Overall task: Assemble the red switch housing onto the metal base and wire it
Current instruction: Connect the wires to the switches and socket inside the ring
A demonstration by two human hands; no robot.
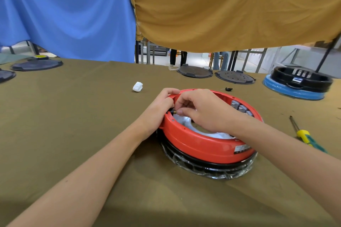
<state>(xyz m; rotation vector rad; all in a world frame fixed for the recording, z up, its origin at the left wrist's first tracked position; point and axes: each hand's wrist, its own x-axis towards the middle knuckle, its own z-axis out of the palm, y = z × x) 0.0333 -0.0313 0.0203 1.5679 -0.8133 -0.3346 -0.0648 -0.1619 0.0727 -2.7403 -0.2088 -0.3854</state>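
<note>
The left hand (162,108) is curled round the red switch housing's (195,143) left rim; a small brass part (174,112) is pinched by the right hand (201,110).

Both forearms are bare up to the frame's edge, with no sleeves showing. The left hand (160,106) and right hand (200,109) wear no gloves, rings or watch.

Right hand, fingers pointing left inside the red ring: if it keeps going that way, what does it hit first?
Probably the small brass-tipped part at the red housing wall, which the right hand already nearly touches; the left hand is just beyond. Depth unclear.
</note>
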